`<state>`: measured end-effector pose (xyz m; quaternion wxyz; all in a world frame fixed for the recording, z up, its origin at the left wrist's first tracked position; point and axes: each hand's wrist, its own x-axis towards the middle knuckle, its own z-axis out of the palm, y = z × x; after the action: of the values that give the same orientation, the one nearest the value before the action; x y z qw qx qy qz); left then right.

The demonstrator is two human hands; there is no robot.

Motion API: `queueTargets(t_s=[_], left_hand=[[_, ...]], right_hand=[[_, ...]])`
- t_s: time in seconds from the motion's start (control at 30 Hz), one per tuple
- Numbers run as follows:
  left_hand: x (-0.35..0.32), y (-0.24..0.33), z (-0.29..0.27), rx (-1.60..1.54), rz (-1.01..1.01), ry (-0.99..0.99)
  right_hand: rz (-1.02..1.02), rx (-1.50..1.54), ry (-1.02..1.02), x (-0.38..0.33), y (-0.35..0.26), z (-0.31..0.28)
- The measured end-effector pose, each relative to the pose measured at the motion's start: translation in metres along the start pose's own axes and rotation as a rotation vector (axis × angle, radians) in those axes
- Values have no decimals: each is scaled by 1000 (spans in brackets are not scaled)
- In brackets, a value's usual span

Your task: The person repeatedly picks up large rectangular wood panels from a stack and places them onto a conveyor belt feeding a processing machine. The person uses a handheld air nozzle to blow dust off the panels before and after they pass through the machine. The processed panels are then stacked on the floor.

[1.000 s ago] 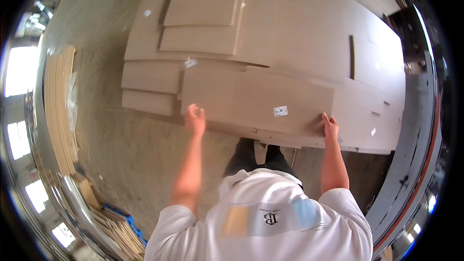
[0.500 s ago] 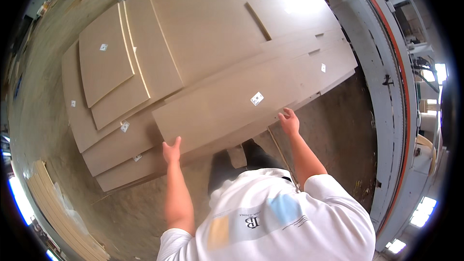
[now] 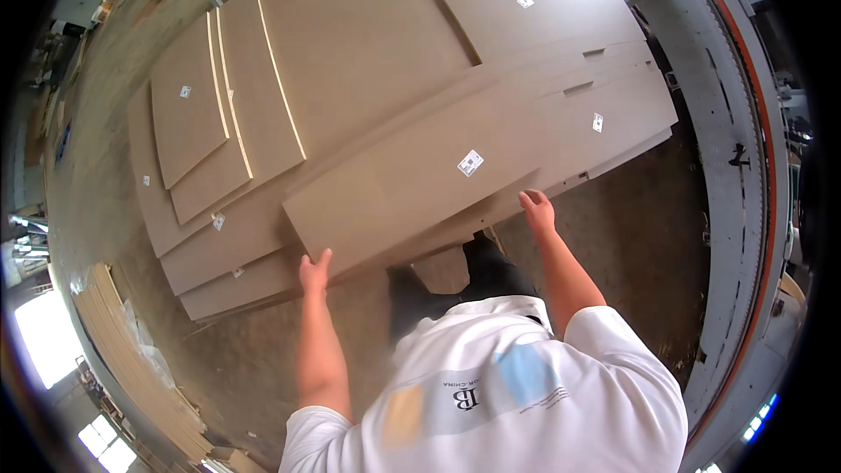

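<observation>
A long brown board [image 3: 394,197] with a white label lies slantwise over the near side of a stack of similar flat boards. At its near left corner my left hand [image 3: 314,271] is closed on the edge, thumb uppermost and the other fingers mostly hidden. My right hand [image 3: 538,212] is farther right, its fingers curled at the near edge of the boards, where a lower board [image 3: 561,182] shows small dark holes. Whether it grips the labelled board or the one beneath is hard to make out. A dark gap shows under part of the labelled board's near edge.
Smaller boards [image 3: 188,105] with pale edges are stacked at the left. A long grey machine bed [image 3: 723,149] with an orange-red strip runs along the right. Long wooden strips [image 3: 131,359] lie on the floor at the lower left. My legs stand close to the stack.
The view has shifted, so the stack sits differently in it. My right hand's fingers have curled in at the board edge; my left hand stays at the labelled board's corner.
</observation>
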<state>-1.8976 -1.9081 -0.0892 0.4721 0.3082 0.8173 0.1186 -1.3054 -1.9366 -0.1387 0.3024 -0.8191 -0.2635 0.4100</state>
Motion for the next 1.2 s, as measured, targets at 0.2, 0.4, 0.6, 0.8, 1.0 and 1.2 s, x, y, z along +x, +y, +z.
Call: queueTargets(t_s=[0.2, 0.4, 0.6, 0.8, 1.0, 1.2], left_hand=[[-20, -61, 75, -130, -50, 139], [-58, -80, 127, -467, -259, 156], [-39, -61, 122, -865, -298, 14], [-55, -31, 144, -1045, -310, 72], [-101, 15, 148, -1120, -366, 71], [-120, 40, 166, -1118, -266, 160]], right_hand=[[237, 261, -226, 41, -38, 8], [486, 420, -234, 86, -61, 11], [468, 650, -566, 113, -12, 2], [603, 492, -466, 57, -51, 27], [618, 714, -399, 49, -49, 62], [595, 643, -309, 45, -42, 67]])
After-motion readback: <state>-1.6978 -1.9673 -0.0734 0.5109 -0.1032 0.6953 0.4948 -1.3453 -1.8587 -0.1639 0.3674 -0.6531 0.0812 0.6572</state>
